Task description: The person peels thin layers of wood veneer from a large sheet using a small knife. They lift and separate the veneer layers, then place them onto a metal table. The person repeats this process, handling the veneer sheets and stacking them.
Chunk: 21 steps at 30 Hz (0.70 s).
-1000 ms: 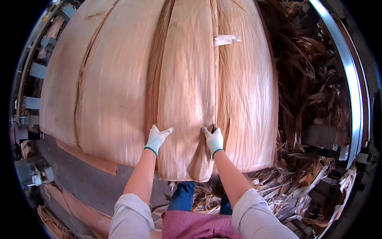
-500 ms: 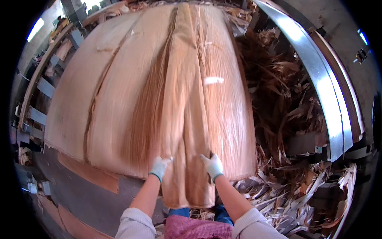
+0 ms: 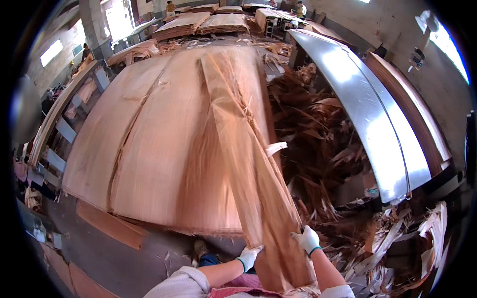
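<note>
A long, narrow strip of brown wood veneer (image 3: 256, 188), creased lengthwise, slants from the far middle of the stack down to my body. My left hand (image 3: 250, 257), in a white glove with a green cuff, is closed on its left edge. On the opposite edge my right hand (image 3: 307, 239), gloved alike, grips it too. The near end hangs past the stack, close to my lap. Beneath and left of the strip lie wide stacked veneer sheets (image 3: 164, 164), with a dark gap running lengthwise between them. A pale torn flap (image 3: 276, 148) sticks out from the strip's right side.
Right of the stack, a trough holds brown veneer scraps (image 3: 323, 134). A shiny metal-topped table (image 3: 365, 109) stands beyond it. Shredded veneer (image 3: 382, 253) litters the near right floor. More veneer stacks (image 3: 223, 22) and other people stand in the background. A wooden rail (image 3: 62, 109) runs along the left.
Both hands have moved right and toward me with the veneer strip, which now lies aslant with its near end to the right. The view has tilted up, showing more of the room.
</note>
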{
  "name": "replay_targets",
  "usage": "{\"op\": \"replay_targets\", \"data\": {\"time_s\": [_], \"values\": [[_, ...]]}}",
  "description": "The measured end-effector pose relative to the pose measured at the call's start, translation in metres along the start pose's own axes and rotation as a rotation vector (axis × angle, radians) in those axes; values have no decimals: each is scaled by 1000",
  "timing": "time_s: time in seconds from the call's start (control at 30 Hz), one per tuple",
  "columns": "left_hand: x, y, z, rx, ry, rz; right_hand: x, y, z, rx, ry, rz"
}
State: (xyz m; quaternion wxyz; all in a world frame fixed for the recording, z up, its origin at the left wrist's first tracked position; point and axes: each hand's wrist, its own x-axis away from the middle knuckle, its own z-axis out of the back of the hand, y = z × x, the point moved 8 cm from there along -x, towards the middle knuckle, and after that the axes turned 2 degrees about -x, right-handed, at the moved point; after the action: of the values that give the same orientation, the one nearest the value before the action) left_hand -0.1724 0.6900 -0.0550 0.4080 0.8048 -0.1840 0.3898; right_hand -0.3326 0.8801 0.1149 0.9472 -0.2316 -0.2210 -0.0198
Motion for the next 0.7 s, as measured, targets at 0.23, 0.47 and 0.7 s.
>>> {"op": "replay_targets", "data": {"time_s": [0.23,0.47,0.7], "values": [[42,-20,-178,80,-127,110,3,43,155,211,65,122],[45,-18,-399,170,-526,142,-26,58,339,460,86,136],[82,43,-614,-72,-914,253,-71,71,541,629,184,52]]}}
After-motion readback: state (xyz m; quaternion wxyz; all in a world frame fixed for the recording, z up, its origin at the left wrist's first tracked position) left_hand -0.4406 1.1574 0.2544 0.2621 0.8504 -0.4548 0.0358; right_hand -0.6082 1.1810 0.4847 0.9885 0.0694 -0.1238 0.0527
